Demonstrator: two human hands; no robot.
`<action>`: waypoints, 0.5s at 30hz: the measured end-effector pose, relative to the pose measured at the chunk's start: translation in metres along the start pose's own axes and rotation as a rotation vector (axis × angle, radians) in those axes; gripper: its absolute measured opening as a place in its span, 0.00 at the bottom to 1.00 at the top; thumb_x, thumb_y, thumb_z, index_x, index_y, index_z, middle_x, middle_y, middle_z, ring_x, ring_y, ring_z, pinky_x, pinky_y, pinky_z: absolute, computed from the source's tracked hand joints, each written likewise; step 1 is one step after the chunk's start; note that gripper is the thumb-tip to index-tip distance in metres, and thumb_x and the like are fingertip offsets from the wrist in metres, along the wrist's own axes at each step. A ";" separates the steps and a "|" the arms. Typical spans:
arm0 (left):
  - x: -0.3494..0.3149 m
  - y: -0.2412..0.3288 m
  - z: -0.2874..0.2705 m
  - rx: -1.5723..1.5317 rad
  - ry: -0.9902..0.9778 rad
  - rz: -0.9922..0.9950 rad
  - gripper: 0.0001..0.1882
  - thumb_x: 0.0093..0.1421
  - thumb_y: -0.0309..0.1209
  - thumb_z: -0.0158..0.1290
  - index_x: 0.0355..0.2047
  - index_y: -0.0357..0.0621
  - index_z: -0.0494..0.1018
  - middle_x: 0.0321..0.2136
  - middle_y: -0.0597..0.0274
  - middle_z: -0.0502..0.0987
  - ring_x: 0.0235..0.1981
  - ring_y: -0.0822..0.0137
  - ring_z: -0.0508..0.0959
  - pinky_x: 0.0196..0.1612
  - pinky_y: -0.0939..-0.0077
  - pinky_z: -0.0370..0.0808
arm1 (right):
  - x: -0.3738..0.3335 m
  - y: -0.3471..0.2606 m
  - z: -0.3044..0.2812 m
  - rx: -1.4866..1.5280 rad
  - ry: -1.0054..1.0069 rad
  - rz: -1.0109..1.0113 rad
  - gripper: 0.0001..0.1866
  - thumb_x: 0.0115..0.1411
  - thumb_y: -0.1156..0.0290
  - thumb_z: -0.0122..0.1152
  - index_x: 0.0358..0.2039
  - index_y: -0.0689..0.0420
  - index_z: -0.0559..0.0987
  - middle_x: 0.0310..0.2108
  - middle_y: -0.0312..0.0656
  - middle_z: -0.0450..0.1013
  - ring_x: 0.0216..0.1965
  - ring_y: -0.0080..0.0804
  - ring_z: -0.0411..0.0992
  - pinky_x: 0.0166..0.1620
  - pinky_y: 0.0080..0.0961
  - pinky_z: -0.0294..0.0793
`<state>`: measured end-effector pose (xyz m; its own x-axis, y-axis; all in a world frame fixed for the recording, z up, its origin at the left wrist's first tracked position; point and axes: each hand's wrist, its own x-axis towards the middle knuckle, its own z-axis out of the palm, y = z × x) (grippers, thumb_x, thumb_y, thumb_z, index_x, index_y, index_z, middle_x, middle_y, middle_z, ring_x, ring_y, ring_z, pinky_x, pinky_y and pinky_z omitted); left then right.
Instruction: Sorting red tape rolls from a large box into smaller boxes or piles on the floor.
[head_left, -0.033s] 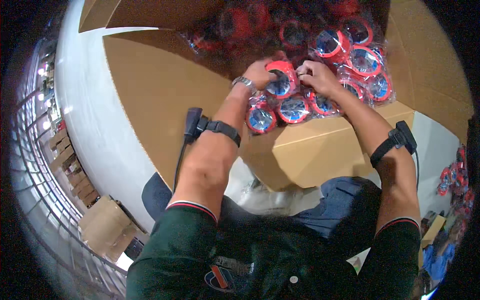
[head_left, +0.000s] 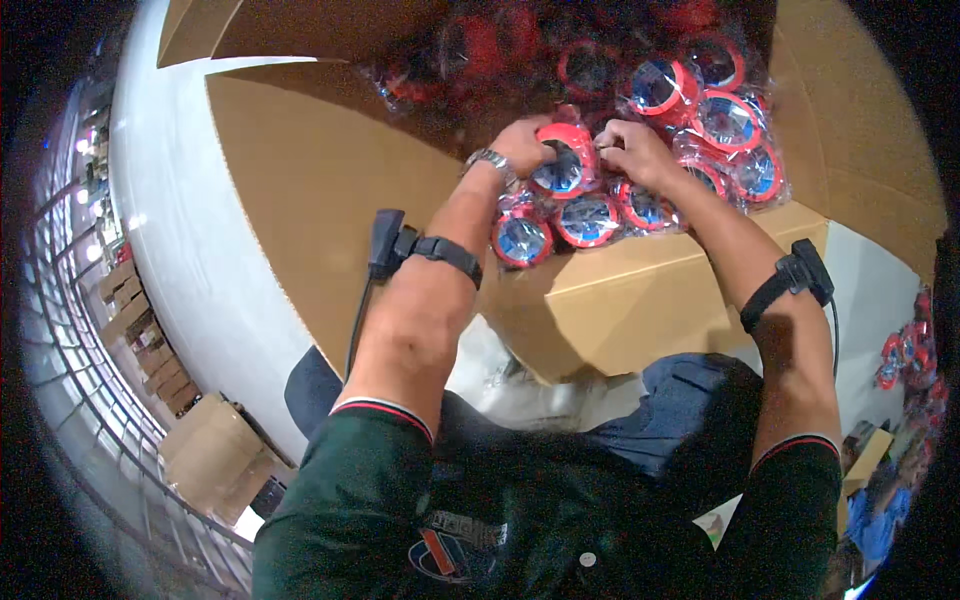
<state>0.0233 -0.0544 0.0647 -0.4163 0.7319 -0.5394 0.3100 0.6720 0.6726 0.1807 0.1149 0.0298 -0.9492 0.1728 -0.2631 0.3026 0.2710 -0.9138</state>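
Note:
My left hand [head_left: 524, 150] is closed on a red tape roll [head_left: 582, 140] in clear plastic wrap, its thumb reaching into the roll's core. Just right of that roll, my right hand [head_left: 634, 153] has its fingers curled in a pinch; whatever they hold is too small to make out. Both hands are over an open cardboard box [head_left: 640, 300] with several wrapped red rolls in it. A row of them, including one tape roll [head_left: 522, 240], lies along the near wall below my hands. Farther right, more rolls [head_left: 726, 122] are piled up.
The box's long flap [head_left: 270, 170] spreads out to the left, and another flap [head_left: 870, 130] rises at the right. Deeper rolls at the back are in shadow. More red rolls [head_left: 905, 350] lie in a heap at the far right. Cardboard cartons [head_left: 150, 340] stand at the far left.

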 end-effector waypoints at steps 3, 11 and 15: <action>0.006 -0.007 0.009 -0.057 -0.074 -0.009 0.24 0.41 0.32 0.58 0.42 0.41 0.74 0.34 0.48 0.79 0.35 0.56 0.79 0.42 0.66 0.73 | -0.003 0.007 -0.002 -0.008 -0.040 0.054 0.08 0.51 0.74 0.58 0.24 0.63 0.69 0.35 0.49 0.75 0.39 0.35 0.73 0.44 0.30 0.70; -0.012 -0.056 0.004 0.210 0.106 -0.347 0.23 0.41 0.38 0.57 0.38 0.38 0.75 0.35 0.41 0.77 0.39 0.47 0.77 0.45 0.60 0.72 | 0.004 0.003 0.003 -0.019 0.067 0.007 0.09 0.49 0.70 0.60 0.25 0.63 0.74 0.27 0.46 0.75 0.31 0.36 0.73 0.36 0.32 0.70; 0.008 -0.009 0.041 0.219 0.280 -0.201 0.22 0.44 0.37 0.58 0.39 0.39 0.75 0.34 0.42 0.77 0.39 0.47 0.77 0.45 0.59 0.72 | 0.002 0.011 0.003 0.079 0.147 -0.068 0.10 0.49 0.69 0.61 0.25 0.63 0.75 0.26 0.44 0.74 0.30 0.35 0.73 0.36 0.31 0.70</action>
<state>0.0526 -0.0500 0.0332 -0.6947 0.5446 -0.4699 0.3604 0.8289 0.4279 0.1815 0.1158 0.0184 -0.9426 0.2947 -0.1569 0.2247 0.2127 -0.9509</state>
